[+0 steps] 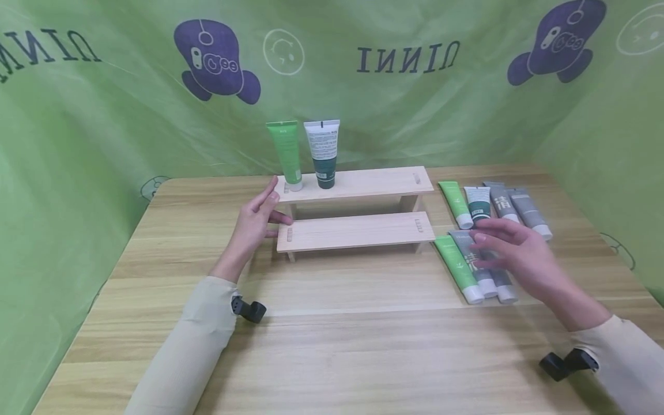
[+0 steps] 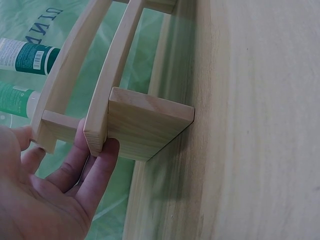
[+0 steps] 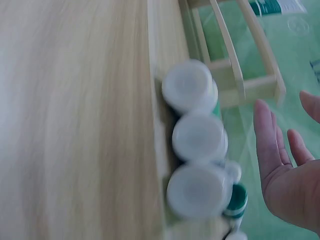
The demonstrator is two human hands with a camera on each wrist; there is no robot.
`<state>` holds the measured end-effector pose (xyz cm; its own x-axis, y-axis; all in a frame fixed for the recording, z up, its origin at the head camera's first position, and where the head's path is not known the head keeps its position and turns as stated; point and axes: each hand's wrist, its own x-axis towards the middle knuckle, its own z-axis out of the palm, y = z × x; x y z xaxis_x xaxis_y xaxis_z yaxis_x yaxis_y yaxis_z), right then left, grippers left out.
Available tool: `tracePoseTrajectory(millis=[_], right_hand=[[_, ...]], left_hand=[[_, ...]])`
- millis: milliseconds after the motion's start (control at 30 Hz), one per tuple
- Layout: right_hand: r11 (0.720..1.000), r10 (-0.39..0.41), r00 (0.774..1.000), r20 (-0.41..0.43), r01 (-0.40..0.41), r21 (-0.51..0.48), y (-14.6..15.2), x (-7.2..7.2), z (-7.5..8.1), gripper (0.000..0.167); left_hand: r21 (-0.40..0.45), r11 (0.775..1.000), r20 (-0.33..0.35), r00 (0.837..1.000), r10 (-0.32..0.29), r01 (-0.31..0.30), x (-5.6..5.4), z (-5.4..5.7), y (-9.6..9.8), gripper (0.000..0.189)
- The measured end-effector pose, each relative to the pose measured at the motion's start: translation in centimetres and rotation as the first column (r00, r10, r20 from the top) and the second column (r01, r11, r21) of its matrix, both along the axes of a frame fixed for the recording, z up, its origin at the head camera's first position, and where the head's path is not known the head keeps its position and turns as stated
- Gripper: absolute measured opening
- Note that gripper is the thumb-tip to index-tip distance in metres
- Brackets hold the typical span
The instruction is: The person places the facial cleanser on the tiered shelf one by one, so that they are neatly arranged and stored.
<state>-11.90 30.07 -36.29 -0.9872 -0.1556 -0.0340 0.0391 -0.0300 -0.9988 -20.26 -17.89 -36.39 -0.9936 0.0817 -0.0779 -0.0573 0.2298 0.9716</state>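
Observation:
A two-step wooden rack (image 1: pixel 358 231) stands on the table. My left hand (image 1: pixel 255 218) touches its left end, with fingertips (image 2: pixel 111 146) against the lower step's end and the thumb by the upper step. On the upper step, a green tube (image 1: pixel 285 147) and a white-and-dark-green tube (image 1: pixel 323 144) stand upright on their caps. My right hand (image 1: pixel 524 256) hovers over the tubes to the right of the rack, holding nothing, fingers extended. Beneath it lie a green tube (image 1: pixel 456 265) and grey tubes (image 1: pixel 469 253), partly covered by the hand in the head view.
Behind the front row lie another green tube (image 1: pixel 455 202), a white-and-dark-green tube (image 1: pixel 478 202) and two grey tubes (image 1: pixel 529 210). A green printed curtain (image 1: pixel 384 115) hangs along the back and sides of the wooden table (image 1: pixel 363 357).

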Motion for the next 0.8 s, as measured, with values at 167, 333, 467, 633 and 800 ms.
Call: tracePoseTrajectory(millis=[167, 333, 467, 633, 800], right_hand=[[0.998, 0.048, 0.998, 0.045, -0.045, -0.054, 2.7, 0.3, -0.8, 0.026], [0.998, 0.052, 0.992, 0.118, -0.057, 0.034, 4.7, 0.6, -1.3, 0.030], [0.994, 0.030, 0.985, 0.169, -0.047, 0.096, 6.0, 0.7, -1.5, 0.031], [0.986, 0.016, 0.977, 0.214, -0.051, 0.158, 6.7, 0.8, -1.6, 0.034], [0.955, 0.003, 0.968, 0.249, -0.077, 0.288, 6.8, 0.9, -1.6, 0.028]], left_hand=[[0.012, 1.000, -0.004, 1.000, -0.002, 0.002, 0.0, -0.1, -0.1, 0.047], [0.007, 1.000, -0.010, 1.000, -0.005, 0.005, 0.0, -0.1, -0.1, 0.048], [0.004, 1.000, -0.014, 1.000, -0.003, 0.003, 0.0, -0.1, -0.1, 0.049], [0.008, 1.000, -0.017, 1.000, -0.006, 0.006, 0.0, -0.1, -0.1, 0.049], [0.009, 1.000, -0.008, 1.000, -0.010, 0.010, 0.1, 0.1, 0.0, 0.047]])
